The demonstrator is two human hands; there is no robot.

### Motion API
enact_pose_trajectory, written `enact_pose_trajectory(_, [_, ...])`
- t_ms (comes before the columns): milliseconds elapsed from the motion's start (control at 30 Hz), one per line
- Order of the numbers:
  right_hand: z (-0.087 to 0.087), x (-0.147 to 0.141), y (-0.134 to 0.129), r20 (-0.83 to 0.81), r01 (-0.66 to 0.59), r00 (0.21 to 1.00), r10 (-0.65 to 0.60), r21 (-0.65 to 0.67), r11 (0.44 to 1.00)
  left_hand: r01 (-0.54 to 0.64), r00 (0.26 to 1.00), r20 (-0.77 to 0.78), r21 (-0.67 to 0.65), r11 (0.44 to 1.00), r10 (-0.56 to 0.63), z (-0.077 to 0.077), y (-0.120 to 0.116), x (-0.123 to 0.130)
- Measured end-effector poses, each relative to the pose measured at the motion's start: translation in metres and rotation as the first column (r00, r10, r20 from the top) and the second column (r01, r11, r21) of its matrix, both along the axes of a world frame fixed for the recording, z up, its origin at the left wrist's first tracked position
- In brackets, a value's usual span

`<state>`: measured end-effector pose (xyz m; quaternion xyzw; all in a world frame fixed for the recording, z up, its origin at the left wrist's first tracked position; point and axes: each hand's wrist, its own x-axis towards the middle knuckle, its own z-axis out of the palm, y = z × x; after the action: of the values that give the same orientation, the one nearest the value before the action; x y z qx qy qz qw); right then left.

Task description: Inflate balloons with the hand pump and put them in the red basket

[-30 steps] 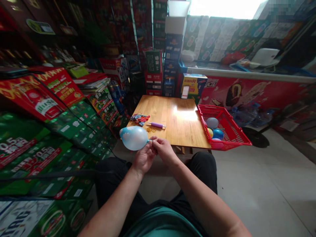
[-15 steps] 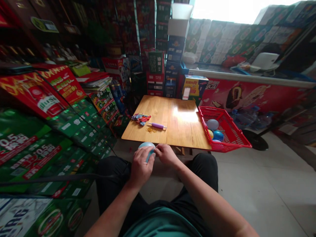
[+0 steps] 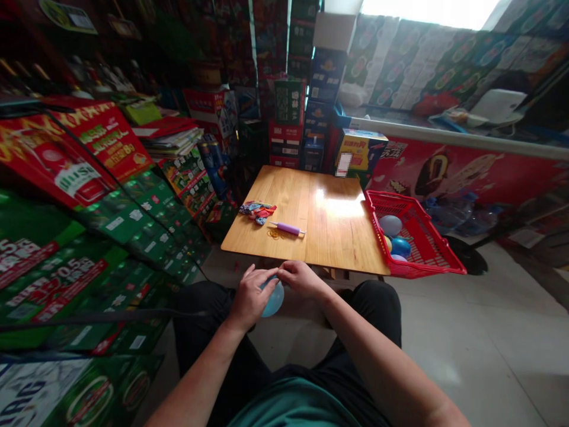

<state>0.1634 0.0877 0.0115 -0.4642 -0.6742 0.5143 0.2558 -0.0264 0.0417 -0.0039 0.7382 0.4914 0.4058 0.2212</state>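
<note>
A small inflated light-blue balloon (image 3: 274,301) hangs below my two hands, just in front of the table's near edge. My left hand (image 3: 254,295) is closed on the balloon near its neck, thumb and forefinger reaching toward the right. Pressed together beside them, the fingers of my right hand (image 3: 301,279) pinch at the neck; the neck itself is hidden by the fingertips. On the wooden table (image 3: 329,240) lie a purple hand pump (image 3: 288,228), some yellow rubber bands (image 3: 276,235) and a pile of limp, colourful balloons (image 3: 258,211).
A red shopping basket (image 3: 429,237) stands at the table's right side with several inflated balloons inside, among them a blue balloon (image 3: 400,247). Stacked green cartons (image 3: 133,237) line my left. A yellow-and-blue box (image 3: 362,153) stands behind the table.
The balloon has swung from above my left hand to hang beneath my hands. My left fingers have shifted toward its neck. The view has turned slightly left.
</note>
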Motion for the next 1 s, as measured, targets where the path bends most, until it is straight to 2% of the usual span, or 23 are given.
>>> enact_pose_trajectory(200, [0.003, -0.008, 0.024, 0.166, -0.1, 0.982, 0.091, 0.043, 0.994, -0.038, 0.999, -0.032, -0.011, 0.999, 0.037, -0.004, 0.02, -0.016])
enact_pose_trajectory(333, [-0.003, -0.015, 0.041, 0.148, -0.158, 0.977, 0.156, 0.0, 0.987, -0.015, 0.999, -0.043, -0.05, 0.999, 0.013, -0.012, 0.037, -0.026])
enact_pose_trajectory(433, [-0.013, -0.018, 0.058, 0.117, -0.196, 0.973, 0.201, -0.058, 0.979, -0.05, 0.999, -0.022, -0.075, 0.996, 0.048, -0.017, 0.048, -0.032])
enact_pose_trajectory(500, [-0.021, -0.019, 0.074, 0.21, -0.126, 0.97, 0.127, -0.017, 0.992, -0.103, 0.994, 0.021, -0.11, 0.988, 0.106, -0.018, 0.053, -0.033])
enact_pose_trajectory(567, [-0.029, -0.018, 0.094, 0.333, 0.015, 0.942, -0.049, 0.106, 0.994, -0.156, 0.981, 0.087, -0.186, 0.97, 0.175, -0.019, 0.057, -0.033])
enact_pose_trajectory(633, [-0.036, -0.015, 0.115, 0.393, 0.132, 0.896, -0.204, 0.202, 0.97, -0.179, 0.964, 0.144, -0.275, 0.944, 0.225, -0.019, 0.06, -0.033])
enact_pose_trajectory(700, [-0.043, -0.012, 0.133, 0.435, 0.192, 0.852, -0.293, 0.26, 0.946, -0.181, 0.949, 0.184, -0.342, 0.922, 0.255, -0.019, 0.063, -0.032])
enact_pose_trajectory(833, [-0.055, -0.012, 0.156, 0.496, 0.197, 0.803, -0.331, 0.304, 0.932, -0.161, 0.929, 0.243, -0.413, 0.896, 0.279, -0.02, 0.068, -0.029])
enact_pose_trajectory(1000, [-0.066, -0.019, 0.162, 0.522, 0.194, 0.79, -0.323, 0.287, 0.938, -0.146, 0.91, 0.29, -0.444, 0.884, 0.296, -0.016, 0.071, -0.023])
